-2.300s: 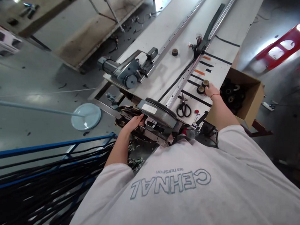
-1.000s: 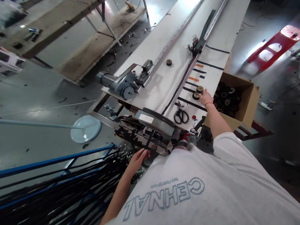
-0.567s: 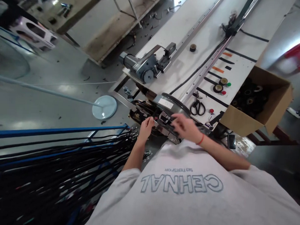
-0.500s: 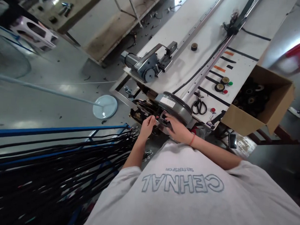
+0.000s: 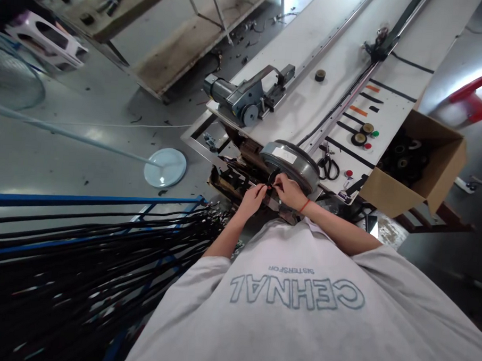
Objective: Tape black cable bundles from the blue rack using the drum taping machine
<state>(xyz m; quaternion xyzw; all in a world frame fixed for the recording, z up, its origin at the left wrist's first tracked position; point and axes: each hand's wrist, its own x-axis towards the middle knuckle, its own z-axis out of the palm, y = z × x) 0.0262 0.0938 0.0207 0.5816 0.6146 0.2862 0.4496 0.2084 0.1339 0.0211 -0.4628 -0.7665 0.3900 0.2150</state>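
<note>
Close together in front of my chest, both hands pinch at a small dark piece that is too small to name. My left hand is closed, fingertips meeting those of the other hand. Wearing a red wrist cord, my right hand is closed too, beside a dark loop that rises by its fingers. Just beyond them sits a round grey machine drum with a white label, at the near end of the table. Below and left of the hands lies an open box with dark parts inside.
On the white table are a motor unit, black scissors, tape rolls and a long rail. A cardboard box stands right. Black cables hang on a blue rack at left.
My right hand has let go of the dark part by the drum and now pinches close to my left hand. My left hand has shifted right. The view has moved slightly.
</note>
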